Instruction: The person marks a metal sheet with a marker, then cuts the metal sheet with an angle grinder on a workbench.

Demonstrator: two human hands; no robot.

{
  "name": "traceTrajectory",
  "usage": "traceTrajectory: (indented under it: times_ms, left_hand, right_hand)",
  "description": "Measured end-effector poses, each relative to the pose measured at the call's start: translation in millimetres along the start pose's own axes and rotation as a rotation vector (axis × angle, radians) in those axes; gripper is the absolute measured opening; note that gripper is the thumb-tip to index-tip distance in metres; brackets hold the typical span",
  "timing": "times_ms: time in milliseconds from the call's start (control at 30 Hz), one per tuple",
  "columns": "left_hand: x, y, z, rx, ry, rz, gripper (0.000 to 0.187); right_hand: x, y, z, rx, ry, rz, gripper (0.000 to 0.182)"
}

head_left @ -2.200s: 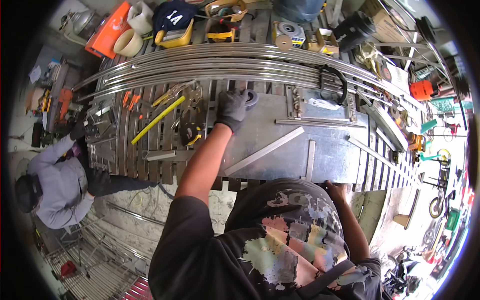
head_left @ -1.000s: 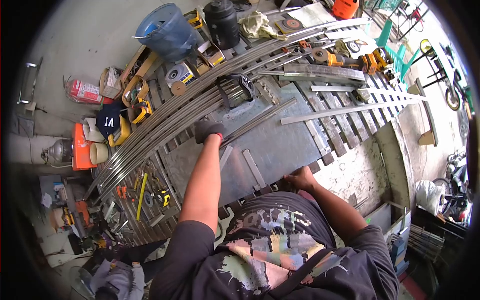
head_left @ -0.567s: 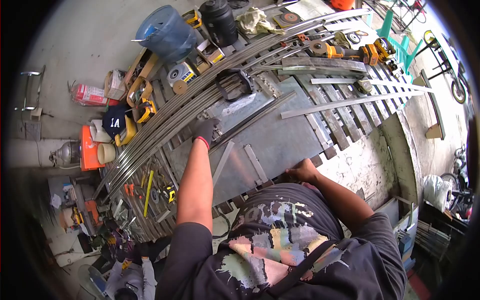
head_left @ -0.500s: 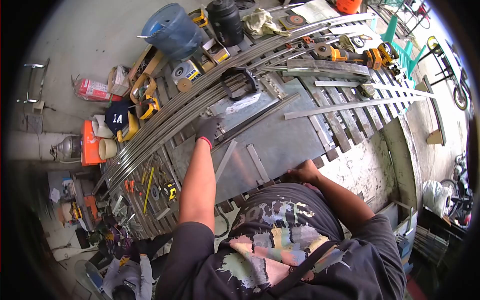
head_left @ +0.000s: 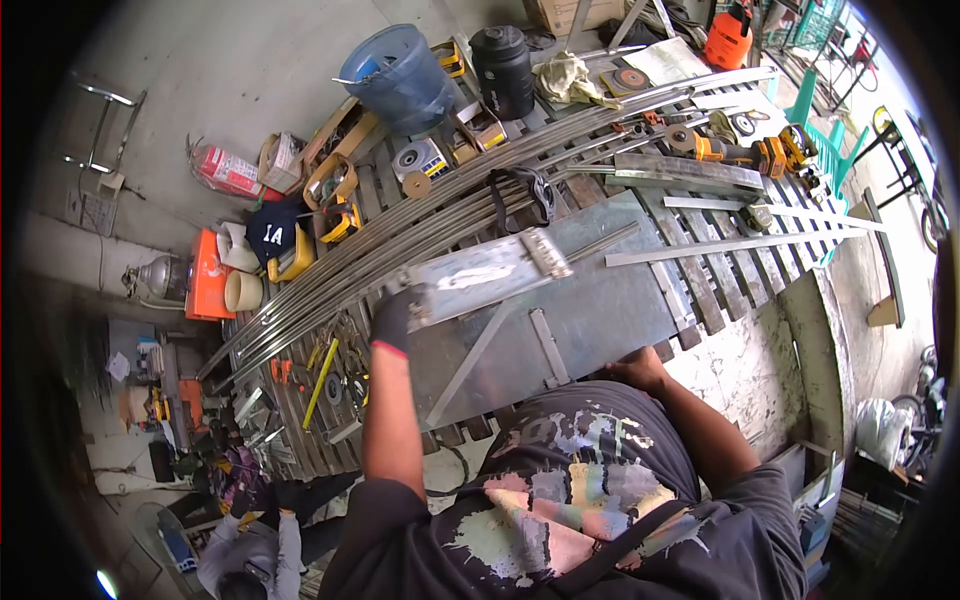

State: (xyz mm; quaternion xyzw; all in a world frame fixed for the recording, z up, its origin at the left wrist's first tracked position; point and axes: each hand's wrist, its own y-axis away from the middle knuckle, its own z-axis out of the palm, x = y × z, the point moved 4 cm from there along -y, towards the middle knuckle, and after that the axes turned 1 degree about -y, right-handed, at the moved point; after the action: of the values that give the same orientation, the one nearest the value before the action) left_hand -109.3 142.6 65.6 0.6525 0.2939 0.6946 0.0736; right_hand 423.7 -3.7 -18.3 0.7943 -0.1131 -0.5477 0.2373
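My left hand (head_left: 400, 315), in a dark glove with a red cuff, is closed on the left end of a flat metal plate (head_left: 470, 280) with short crossbars at its ends. The plate is tilted and slightly blurred above a large grey metal sheet (head_left: 600, 310). Two flat metal bars lie on the sheet, a slanting one (head_left: 470, 365) and a shorter one (head_left: 548, 348). At the sheet's near edge, close to my body, my bare right hand (head_left: 640, 370) rests with its fingers curled, partly hidden. A black strap-like item (head_left: 525, 200) lies just beyond the plate.
Long metal tubes (head_left: 330, 265) run across the slatted bench. Behind them stand a blue bucket (head_left: 400, 90) and a black jug (head_left: 503, 75). A yellow angle grinder (head_left: 725, 150) lies at the far right. Another person (head_left: 245, 550) sits at the lower left.
My left hand has taken the metal plate toward my body and left, out from beside the black strap-like item. My right hand stays at the sheet's edge. The camera view has shifted.
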Motion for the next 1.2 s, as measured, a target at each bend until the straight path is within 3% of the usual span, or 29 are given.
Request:
traceTrajectory:
  times_ms: [67, 133, 167, 267, 333, 433, 533, 600, 633, 700, 767, 800, 867, 967, 1067, 1133, 1200]
  left_hand:
    - [9.0, -1.5, -53.0, -0.024, -0.007, -0.013, 0.035]
    - [29.9, -7.3, -91.6, 0.033, -0.014, 0.098, 0.029]
    - [29.7, -21.1, -125.0, -0.049, -0.04, -0.07, 0.029]
    - [34.0, -48.3, -155.8, -0.08, 0.117, 0.11, 0.033]
    - [30.5, -83.3, -170.7, -0.003, 0.105, 0.12, 0.039]
    - [20.9, -142.8, -184.8, -0.084, 0.154, 0.137, 0.048]
    - [13.1, -189.7, -179.1, -0.042, 0.15, 0.132, 0.05]
    - [8.2, -222.4, -195.4, 0.133, -0.28, 0.16, 0.048]
    - [16.3, -214.5, -187.6, 0.181, -0.529, 0.007, 0.05]
    - [52.9, -195.1, -174.7, 0.34, -1.013, 0.014, 0.057]
    - [72.8, -173.0, -162.0, 0.532, -1.212, 0.315, 0.062]
    - [83.8, -159.2, -155.7, 0.612, -1.171, 0.461, 0.062]
    - [74.7, -140.7, -140.5, 0.546, -1.007, 0.636, 0.058]
    - [32.7, -104.0, -108.0, 0.169, -0.688, 0.777, 0.047]
    - [-20.5, 2.3, -31.5, 0.082, -0.845, 0.858, 0.039]
    - [-60.3, 62.1, 6.7, 0.151, -0.99, 1.099, 0.048]
    - [-94.6, 108.5, 31.8, 0.168, -1.041, 1.119, 0.054]
  right_hand:
    - [7.7, 1.8, 7.2, -0.021, -0.04, 0.048, 0.054]
    - [-3.5, 6.6, 2.3, -0.085, -0.077, 0.13, 0.053]
    - [-8.9, 8.6, 0.3, -0.096, -0.026, 0.164, 0.052]
    - [-16.6, 11.6, -1.4, -0.093, 0.098, 0.206, 0.045]
    - [-18.2, 13.6, 1.6, -0.047, 0.132, 0.147, 0.036]
    - [-23.0, 17.2, 7.9, -0.023, -0.031, 0.211, 0.048]
    - [-21.1, 16.0, 10.9, 0.126, 0.083, -0.16, 0.035]
    - [-29.6, 27.7, 11.4, 0.04, 0.128, 0.103, 0.031]
    - [-27.3, 32.6, 8.0, -0.069, 0.193, 0.183, 0.034]
    - [-41.0, 45.0, 5.2, -0.05, 0.356, 0.259, 0.041]
    - [-36.8, 53.0, 2.3, -0.028, 0.366, 0.308, 0.041]
    - [-30.1, 56.5, 0.1, -0.033, 0.322, 0.329, 0.042]
    - [-21.5, 68.8, -3.3, 0.032, 0.196, 0.361, 0.043]
    - [-9.3, 74.7, -5.2, 0.07, 0.139, 0.402, 0.035]
    - [3.3, 77.9, -10.6, 0.071, 0.065, 0.393, 0.035]
    - [20.8, 79.9, -15.3, 0.071, 0.015, 0.379, 0.035]
    - [31.5, 85.1, -20.1, 0.05, 0.035, 0.353, 0.037]
